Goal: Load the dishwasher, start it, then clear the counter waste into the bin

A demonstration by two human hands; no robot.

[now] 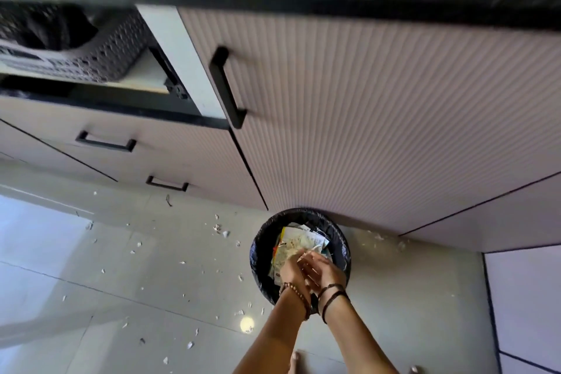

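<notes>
Bin [261, 255] directly beneath both hands

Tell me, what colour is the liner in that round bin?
Black: the bin liner is glossy black plastic, seen best in the head view.

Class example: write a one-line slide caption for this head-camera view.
Both hands, left hand and right hand, brush waste into the black-lined bin; scraps litter the floor.

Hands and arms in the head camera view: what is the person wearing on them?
Both forearms are bare, with no sleeves in view. The left hand has a brown beaded bracelet round its wrist. The right hand has two thin dark bands at its wrist. No gloves or rings are visible.
</notes>
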